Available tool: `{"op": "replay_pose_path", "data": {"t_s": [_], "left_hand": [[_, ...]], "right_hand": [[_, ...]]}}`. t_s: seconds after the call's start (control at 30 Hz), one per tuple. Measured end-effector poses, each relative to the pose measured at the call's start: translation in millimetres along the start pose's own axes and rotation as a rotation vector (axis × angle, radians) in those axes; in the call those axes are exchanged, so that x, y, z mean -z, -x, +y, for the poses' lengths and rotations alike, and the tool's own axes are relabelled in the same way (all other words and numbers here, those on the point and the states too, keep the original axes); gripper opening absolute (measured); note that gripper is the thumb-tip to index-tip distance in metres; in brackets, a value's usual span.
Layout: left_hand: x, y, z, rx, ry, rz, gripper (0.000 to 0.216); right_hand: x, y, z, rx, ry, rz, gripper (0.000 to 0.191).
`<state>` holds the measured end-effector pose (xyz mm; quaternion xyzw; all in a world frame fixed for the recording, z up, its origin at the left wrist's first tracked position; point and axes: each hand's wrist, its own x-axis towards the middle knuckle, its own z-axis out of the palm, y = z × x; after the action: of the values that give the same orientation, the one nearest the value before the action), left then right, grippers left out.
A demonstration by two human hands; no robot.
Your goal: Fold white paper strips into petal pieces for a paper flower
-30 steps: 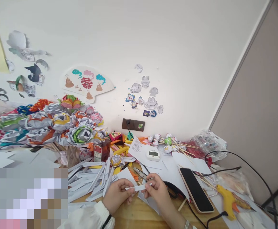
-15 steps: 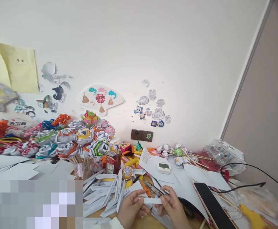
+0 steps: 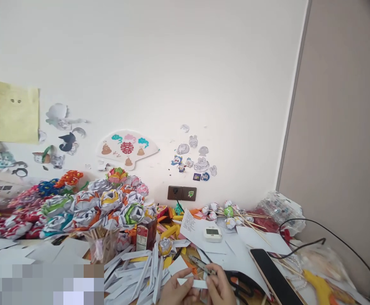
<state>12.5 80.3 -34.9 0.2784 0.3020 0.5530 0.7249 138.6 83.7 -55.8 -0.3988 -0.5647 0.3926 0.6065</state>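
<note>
A narrow folded strip of white paper (image 3: 198, 284) stretches between my two hands at the bottom of the view. My left hand (image 3: 177, 288) pinches its left part between thumb and fingers. At its right end the thumb and fingers of my right hand (image 3: 219, 284) are closed on it. Just beyond the right hand lie scissors (image 3: 240, 280) with black handles, their blades pointing away to the left. Many folded white paper strips (image 3: 140, 271) lie in a loose heap to the left of my hands.
Behind are a heap of paper flowers (image 3: 111, 199), a small red box (image 3: 146, 235) and a white timer (image 3: 212, 234). On the right lie a phone (image 3: 275, 275), a yellow glue gun (image 3: 320, 288) and a black cable (image 3: 302, 254). Wooden sticks (image 3: 100, 245) stand at left.
The view has tilted up and shifted, so my hands sit lower in the picture. The left end of the paper strip now shows beyond my left thumb; both hands still hold it.
</note>
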Motion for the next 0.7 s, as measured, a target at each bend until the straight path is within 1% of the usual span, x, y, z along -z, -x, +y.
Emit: {"op": "replay_pose_path", "data": {"t_s": [0.1,0.23,0.33,0.4,0.47,0.57,0.6,0.63,0.7], "left_hand": [[-1.3,6.5,1.6,-0.030,-0.022,0.045,0.034],[0.0,12.3,7.6,-0.098,-0.157,0.077,0.017],[1.6,12.7,10.8,-0.123,-0.242,0.076,0.010],[2.7,12.8,11.0,-0.144,-0.315,0.071,0.012],[3.5,14.2,9.6,-0.160,-0.405,0.062,0.018],[3.5,20.8,6.6,-0.189,-0.568,0.045,0.034],[2.9,24.6,6.1,-0.209,-0.628,0.036,0.035],[1.8,29.2,6.0,-0.238,-0.688,0.023,0.034],[-2.1,40.8,7.4,-0.310,-0.803,-0.025,0.022]], "right_hand": [[-12.0,8.4,-15.1,-0.002,0.030,0.048,0.040],[-24.1,18.5,-34.3,-0.044,0.038,0.033,0.035],[-33.9,24.8,-41.0,-0.057,0.033,0.034,0.033],[-39.5,27.9,-43.0,-0.049,0.031,0.048,0.034],[-42.2,30.4,-45.1,-0.041,0.044,0.088,0.036],[-39.0,34.2,-50.1,0.012,0.080,0.181,0.035],[-36.4,35.6,-51.8,0.042,0.086,0.216,0.033],[-33.4,37.0,-53.3,0.072,0.086,0.249,0.032],[-27.6,39.4,-54.8,0.110,0.068,0.305,0.031]]}}
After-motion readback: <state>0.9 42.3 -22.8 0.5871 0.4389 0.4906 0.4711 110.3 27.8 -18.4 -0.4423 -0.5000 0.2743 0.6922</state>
